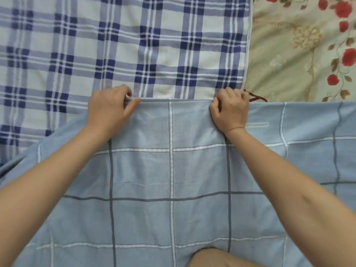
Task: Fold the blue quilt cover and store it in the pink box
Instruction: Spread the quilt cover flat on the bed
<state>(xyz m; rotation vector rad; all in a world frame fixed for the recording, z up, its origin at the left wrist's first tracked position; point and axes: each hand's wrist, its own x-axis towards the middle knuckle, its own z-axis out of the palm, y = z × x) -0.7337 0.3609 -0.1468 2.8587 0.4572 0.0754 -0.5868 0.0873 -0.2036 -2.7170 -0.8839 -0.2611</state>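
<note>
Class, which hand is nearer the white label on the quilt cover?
Right. The right hand grips the quilt cover beside the label; the left hand grips it farther off.

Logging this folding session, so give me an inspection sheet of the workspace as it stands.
Surface: blue-and-white plaid blanket spread under the work.
Job's things: blue quilt cover spread out, far edge straight; pink box not in view.
Clutter: dark red strap at the cover's far edge; white label on the cover.
Grippers: left hand and right hand both grip the cover's far edge.
Cables: nothing seen.
Surroundings: floral sheet at right.
</note>
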